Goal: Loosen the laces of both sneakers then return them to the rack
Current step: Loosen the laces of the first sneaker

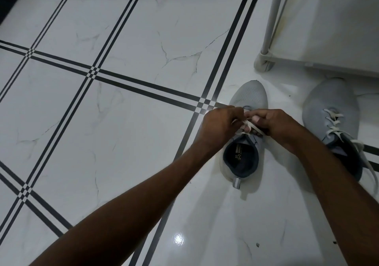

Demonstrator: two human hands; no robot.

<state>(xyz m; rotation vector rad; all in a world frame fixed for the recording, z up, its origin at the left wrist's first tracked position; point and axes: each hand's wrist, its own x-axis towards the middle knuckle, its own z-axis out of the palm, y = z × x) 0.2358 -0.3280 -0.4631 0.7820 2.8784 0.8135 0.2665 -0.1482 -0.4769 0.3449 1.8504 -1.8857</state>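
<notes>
Two light grey sneakers with white laces stand on the tiled floor, toes pointing away from me. Over the left sneaker, my left hand and my right hand meet at the middle of the shoe, each pinching its white laces. The hands hide most of that lacing; the dark inner opening shows below them. The right sneaker stands apart to the right, its laces slack, one end trailing along the floor. My right forearm crosses its heel.
A white shoe rack with a tubular leg and plastic foot stands at the upper right, just beyond the sneakers. Glossy white marble-look tiles with dark stripe lines spread to the left and towards me.
</notes>
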